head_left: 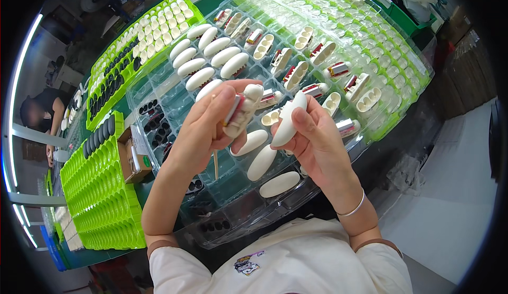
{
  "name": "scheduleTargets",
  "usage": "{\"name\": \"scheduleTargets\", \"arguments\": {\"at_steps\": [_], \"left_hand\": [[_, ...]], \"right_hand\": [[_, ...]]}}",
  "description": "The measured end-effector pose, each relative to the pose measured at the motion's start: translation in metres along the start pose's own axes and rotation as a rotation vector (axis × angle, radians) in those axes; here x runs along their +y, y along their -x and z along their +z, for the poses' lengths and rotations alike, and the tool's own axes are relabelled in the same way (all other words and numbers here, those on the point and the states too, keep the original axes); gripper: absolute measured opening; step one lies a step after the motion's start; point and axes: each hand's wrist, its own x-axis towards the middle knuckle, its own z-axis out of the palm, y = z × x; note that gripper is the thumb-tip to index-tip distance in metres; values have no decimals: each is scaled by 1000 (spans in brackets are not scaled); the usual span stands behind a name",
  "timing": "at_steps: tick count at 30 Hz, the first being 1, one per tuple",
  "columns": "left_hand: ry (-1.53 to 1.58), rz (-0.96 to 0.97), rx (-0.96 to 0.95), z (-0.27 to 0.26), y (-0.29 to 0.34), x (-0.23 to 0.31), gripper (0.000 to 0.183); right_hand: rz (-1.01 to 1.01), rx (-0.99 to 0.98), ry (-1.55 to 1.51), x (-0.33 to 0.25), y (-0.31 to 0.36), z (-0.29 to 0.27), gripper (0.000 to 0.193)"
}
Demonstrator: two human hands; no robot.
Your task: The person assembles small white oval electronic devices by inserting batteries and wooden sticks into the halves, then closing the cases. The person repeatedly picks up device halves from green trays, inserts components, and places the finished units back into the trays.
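My left hand (203,118) is closed around a white three-lobed housing (250,103) with a red-and-silver part inside. A thin pale stick (216,166) juts out below that hand. In my right hand (324,141), thumb and fingers pinch a smooth white oval shell (288,123), apart from the housing. Under both hands lies a clear compartment tray (168,86). Its left cells hold several white oval shells (201,78); farther right are open white housings (304,37), some with red-and-silver parts. Nearest me lies a loose white shell (279,184).
At left stands a bright green ribbed tray (103,199) with black oval pieces (99,138). A small cardboard box (132,159) sits beside it. Behind is a green tray of white cups (164,24). Clear-celled trays (338,24) fill the far right. Another person (45,106) is far left.
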Motion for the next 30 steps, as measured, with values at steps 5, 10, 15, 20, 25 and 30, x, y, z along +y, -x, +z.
{"name": "scheduleTargets", "arguments": {"at_steps": [5,10,15,20,25,30], "left_hand": [[-281,82,62,9,5,0,31],[-131,-28,96,9,4,-1,23],[38,-58,1,0,1,1,25],[52,-27,-9,-2,3,0,27],[81,19,-40,-4,6,1,27],[74,17,-29,-7,7,4,28]], "right_hand": [[-174,120,74,10,-3,8,37],[-300,91,90,13,-1,15,23],[-307,32,157,8,5,10,30],[-111,6,-5,1,7,12,34],[107,10,-261,2,3,11,41],[67,90,-228,2,4,22,37]]}}
